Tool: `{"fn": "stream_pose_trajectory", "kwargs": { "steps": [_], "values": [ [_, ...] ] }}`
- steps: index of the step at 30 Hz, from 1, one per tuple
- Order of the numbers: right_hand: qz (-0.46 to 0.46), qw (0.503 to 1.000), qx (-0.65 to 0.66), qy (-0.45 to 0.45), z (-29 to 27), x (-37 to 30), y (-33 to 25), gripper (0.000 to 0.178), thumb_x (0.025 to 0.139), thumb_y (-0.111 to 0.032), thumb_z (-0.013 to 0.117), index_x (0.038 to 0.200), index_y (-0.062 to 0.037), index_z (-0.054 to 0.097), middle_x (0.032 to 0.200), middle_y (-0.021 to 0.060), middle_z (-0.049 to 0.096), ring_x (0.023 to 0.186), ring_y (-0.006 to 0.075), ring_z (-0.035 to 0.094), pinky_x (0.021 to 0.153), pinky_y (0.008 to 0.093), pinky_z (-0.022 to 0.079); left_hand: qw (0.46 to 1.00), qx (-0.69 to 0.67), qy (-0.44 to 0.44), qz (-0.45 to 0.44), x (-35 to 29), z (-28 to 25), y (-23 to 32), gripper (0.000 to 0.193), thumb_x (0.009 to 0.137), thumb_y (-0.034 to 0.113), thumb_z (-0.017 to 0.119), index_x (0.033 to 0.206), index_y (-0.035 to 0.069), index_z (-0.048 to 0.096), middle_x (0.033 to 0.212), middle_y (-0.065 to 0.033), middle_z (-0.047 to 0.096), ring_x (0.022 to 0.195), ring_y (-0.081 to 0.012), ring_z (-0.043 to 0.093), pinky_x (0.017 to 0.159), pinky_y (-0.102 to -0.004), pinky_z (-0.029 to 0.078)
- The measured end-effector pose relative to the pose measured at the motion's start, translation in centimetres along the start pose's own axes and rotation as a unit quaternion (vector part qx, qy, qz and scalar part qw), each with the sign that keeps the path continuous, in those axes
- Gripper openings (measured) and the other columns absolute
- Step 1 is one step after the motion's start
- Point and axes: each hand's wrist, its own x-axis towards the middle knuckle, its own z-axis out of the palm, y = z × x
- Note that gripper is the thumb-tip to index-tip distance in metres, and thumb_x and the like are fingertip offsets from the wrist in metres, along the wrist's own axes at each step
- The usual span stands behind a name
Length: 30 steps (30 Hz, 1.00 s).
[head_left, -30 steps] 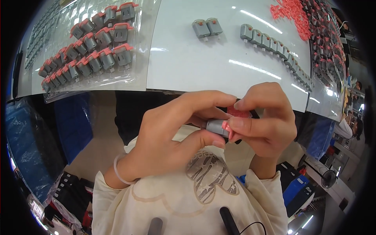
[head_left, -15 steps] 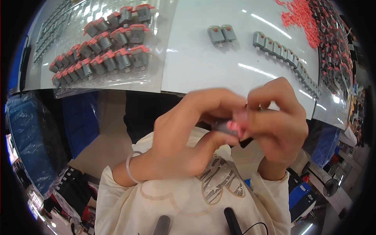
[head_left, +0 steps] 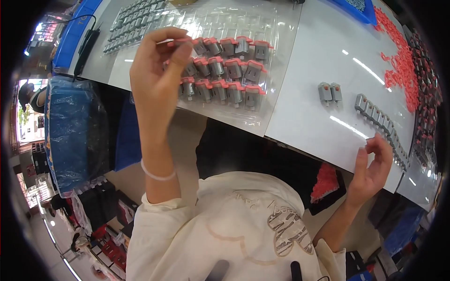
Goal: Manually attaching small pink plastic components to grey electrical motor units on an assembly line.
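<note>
Apart now, both hands have split: the left hand [head_left: 157, 79] to the clear tray [head_left: 234, 25], the right hand [head_left: 372, 175] just short of a row of bare motors [head_left: 376, 114]. Grey, red-capped motors [head_left: 217, 67] stand beside the left; whether its fingertips grip one, I cannot tell. Right fingers curl loosely, parted.

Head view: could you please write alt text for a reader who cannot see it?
A person's left hand is over a clear plastic tray of gray motors with pink caps; the open right hand is near a row of uncapped motors on a white table.
</note>
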Motion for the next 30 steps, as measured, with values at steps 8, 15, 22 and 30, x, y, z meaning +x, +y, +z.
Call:
{"fn": "stream_pose_trajectory", "kwargs": {
  "steps": [8,15,22,30],
  "values": [
    [-0.009,0.998,-0.059,-0.011,1.0,0.5,-0.6,0.033,0.081,0.002,0.058,0.113,0.0029,0.054,0.095,0.0077,0.056,0.086,0.0157,0.049,0.084,0.0280,0.039,0.979,0.153,-0.084,-0.109,2.8,-1.8,-1.9,0.016,0.082,0.008,0.064,0.096,0.000,0.062,0.084,-0.0038,0.063,0.077,-0.0110,0.057,0.066,-0.0235,0.045],
    [-0.024,0.996,-0.072,-0.038,0.6,0.8,-0.4,0.023,0.080,0.004,0.058,0.102,0.0023,0.060,0.094,0.0093,0.058,0.086,0.0183,0.054,0.077,0.0281,0.044,0.942,0.283,-0.132,-0.123,3.5,-1.5,-1.3,0.013,0.083,0.010,0.062,0.092,0.001,0.064,0.080,-0.0067,0.063,0.070,-0.0133,0.056,0.063,-0.0263,0.044],
    [-0.016,0.995,-0.085,-0.043,0.3,1.3,-0.8,0.018,0.076,0.006,0.058,0.093,0.0021,0.062,0.093,0.0115,0.058,0.086,0.0206,0.056,0.077,0.0282,0.045,0.949,0.306,-0.034,0.067,1.1,3.0,3.8,0.014,0.085,0.012,0.059,0.094,0.001,0.062,0.085,-0.0122,0.062,0.071,-0.0214,0.060,0.066,-0.0297,0.047],
    [-0.040,0.995,-0.010,-0.088,-2.3,3.7,-0.9,0.017,0.072,0.008,0.059,0.088,0.0019,0.062,0.093,0.0120,0.058,0.086,0.0209,0.056,0.078,0.0284,0.043,0.930,0.233,-0.256,0.126,-2.7,13.4,3.7,0.041,0.070,0.024,0.076,0.098,0.003,0.054,0.089,-0.0089,0.055,0.074,-0.0235,0.055,0.064,-0.0316,0.045]
  ]
}}
